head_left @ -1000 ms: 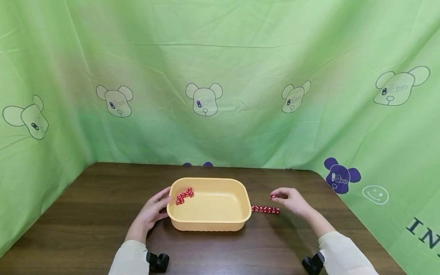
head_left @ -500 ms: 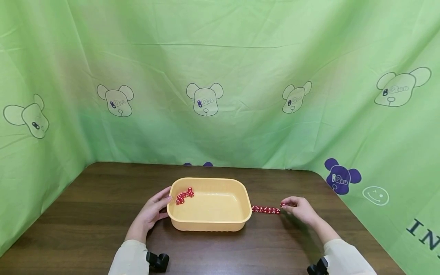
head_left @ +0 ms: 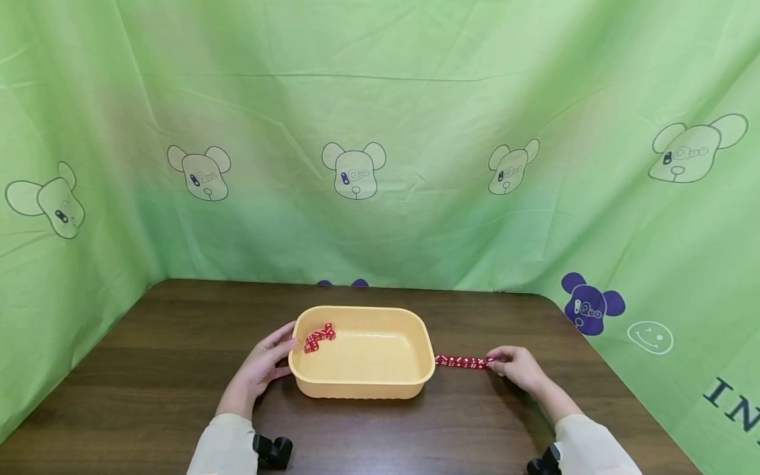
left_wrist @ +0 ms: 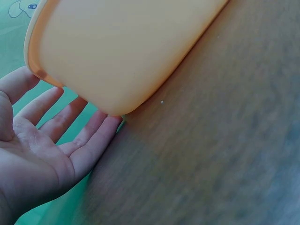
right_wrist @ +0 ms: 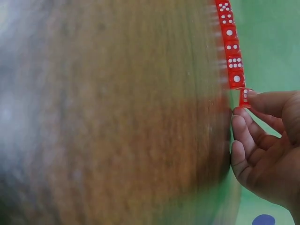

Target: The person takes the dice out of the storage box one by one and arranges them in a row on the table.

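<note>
A yellow plastic tub [head_left: 362, 382] stands on the dark wooden table, with several red dice [head_left: 318, 336] in its far left corner. My left hand [head_left: 261, 366] lies flat against the tub's left wall [left_wrist: 117, 51], fingers [left_wrist: 70, 122] straight. To the right of the tub, a row of red dice [head_left: 460, 361] lies on the table. My right hand [head_left: 515, 366] pinches one red die [right_wrist: 245, 97] between thumb and forefinger at the right end of the row [right_wrist: 230, 47], touching or almost touching the last die.
The wooden table [head_left: 148, 369] is hemmed in by a green cloth with bear prints [head_left: 380, 165] at the back and on both sides. Black wrist mounts [head_left: 272, 452] show at the bottom edge.
My right hand has come down and rightward with a die, from above the row to its right end at table level. The left hand and the tub have stayed still.
</note>
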Action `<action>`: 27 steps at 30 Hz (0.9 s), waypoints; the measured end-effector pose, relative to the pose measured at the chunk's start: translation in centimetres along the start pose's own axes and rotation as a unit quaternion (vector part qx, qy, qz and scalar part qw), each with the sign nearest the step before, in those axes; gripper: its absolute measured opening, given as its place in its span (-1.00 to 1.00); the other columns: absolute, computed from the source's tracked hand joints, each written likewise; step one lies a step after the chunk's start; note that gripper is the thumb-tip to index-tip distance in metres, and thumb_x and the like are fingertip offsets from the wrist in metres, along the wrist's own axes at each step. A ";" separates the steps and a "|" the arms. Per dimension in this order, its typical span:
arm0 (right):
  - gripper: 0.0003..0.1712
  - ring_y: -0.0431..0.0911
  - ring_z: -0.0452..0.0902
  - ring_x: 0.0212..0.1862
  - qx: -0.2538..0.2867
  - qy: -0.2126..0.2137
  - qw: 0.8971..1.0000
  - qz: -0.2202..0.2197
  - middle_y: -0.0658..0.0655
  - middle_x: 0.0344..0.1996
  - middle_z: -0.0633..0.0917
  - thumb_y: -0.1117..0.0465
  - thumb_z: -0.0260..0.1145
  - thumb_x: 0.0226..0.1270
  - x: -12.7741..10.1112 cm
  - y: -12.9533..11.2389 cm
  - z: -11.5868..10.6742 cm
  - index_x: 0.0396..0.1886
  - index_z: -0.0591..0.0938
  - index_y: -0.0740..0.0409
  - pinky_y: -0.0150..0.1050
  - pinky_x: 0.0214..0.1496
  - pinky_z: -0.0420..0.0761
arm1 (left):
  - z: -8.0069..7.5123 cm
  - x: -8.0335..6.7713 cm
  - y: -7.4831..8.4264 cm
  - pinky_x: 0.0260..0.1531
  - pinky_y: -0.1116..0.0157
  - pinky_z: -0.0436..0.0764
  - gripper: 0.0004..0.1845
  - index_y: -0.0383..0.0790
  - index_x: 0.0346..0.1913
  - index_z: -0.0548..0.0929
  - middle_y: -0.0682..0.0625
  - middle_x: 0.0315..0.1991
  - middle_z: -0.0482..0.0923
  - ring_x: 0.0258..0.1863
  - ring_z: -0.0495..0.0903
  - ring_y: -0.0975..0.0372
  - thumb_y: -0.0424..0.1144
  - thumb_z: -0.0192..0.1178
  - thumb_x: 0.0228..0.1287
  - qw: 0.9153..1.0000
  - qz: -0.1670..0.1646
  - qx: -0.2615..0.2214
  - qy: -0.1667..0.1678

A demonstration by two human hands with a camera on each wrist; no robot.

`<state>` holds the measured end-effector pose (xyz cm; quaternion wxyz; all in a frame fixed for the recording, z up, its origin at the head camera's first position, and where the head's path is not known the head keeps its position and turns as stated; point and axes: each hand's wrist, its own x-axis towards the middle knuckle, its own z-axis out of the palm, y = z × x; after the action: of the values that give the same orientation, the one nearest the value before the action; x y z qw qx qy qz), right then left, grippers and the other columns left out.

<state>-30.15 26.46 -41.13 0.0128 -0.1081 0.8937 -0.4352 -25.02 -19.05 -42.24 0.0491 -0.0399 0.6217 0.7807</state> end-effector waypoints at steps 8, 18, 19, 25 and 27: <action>-0.84 -0.16 0.39 -0.57 -0.025 -0.006 1.000 -0.005 0.13 -0.59 0.56 0.49 0.21 -0.03 -0.1 -0.1 0.2 -0.39 0.54 0.50 -0.34 -0.55 0.41 | -0.1 0.1 -0.2 -0.23 0.09 0.45 -0.46 -0.18 0.26 0.19 -0.21 0.18 0.18 0.02 0.33 0.01 -0.29 0.02 0.20 1.000 -0.006 0.000 0.006; -0.84 -0.16 0.38 -0.56 -0.027 -0.015 0.999 -0.008 0.12 -0.60 0.55 0.50 0.22 -0.04 -0.1 -0.2 0.2 -0.40 0.53 0.53 -0.36 -0.55 0.40 | -0.1 0.2 -0.2 -0.22 0.08 0.44 -0.47 -0.19 0.25 0.21 -0.22 0.17 0.20 0.01 0.34 0.01 -0.28 0.03 0.19 1.000 -0.002 -0.003 0.005; -0.84 -0.16 0.38 -0.56 -0.028 -0.014 0.999 -0.007 0.12 -0.60 0.55 0.50 0.22 -0.04 -0.1 -0.2 0.2 -0.40 0.53 0.53 -0.36 -0.55 0.40 | -0.1 0.2 -0.2 -0.22 0.08 0.44 -0.46 -0.20 0.25 0.21 -0.23 0.17 0.19 0.02 0.33 0.00 -0.29 0.03 0.20 1.000 -0.001 -0.004 0.004; -0.85 -0.16 0.39 -0.55 -0.033 -0.010 0.999 -0.012 0.11 -0.60 0.54 0.50 0.20 -0.04 0.0 -0.1 0.1 -0.40 0.53 0.51 -0.35 -0.54 0.41 | -0.1 0.1 -0.2 -0.23 0.07 0.44 -0.46 -0.20 0.25 0.20 -0.23 0.17 0.19 0.02 0.32 0.00 -0.29 0.02 0.20 1.000 -0.002 -0.006 0.005; -0.85 -0.16 0.39 -0.56 -0.032 -0.008 0.999 -0.014 0.11 -0.60 0.54 0.50 0.20 -0.05 0.0 -0.1 0.1 -0.40 0.53 0.51 -0.35 -0.54 0.41 | -0.1 0.1 -0.1 -0.23 0.08 0.44 -0.47 -0.19 0.25 0.21 -0.21 0.17 0.19 0.02 0.32 0.01 -0.29 0.03 0.20 1.000 -0.004 -0.005 0.006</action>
<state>-30.15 26.29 -41.10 0.0102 -0.1240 0.9056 -0.4054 -25.07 -19.09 -42.38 0.0482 -0.0475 0.6177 0.7835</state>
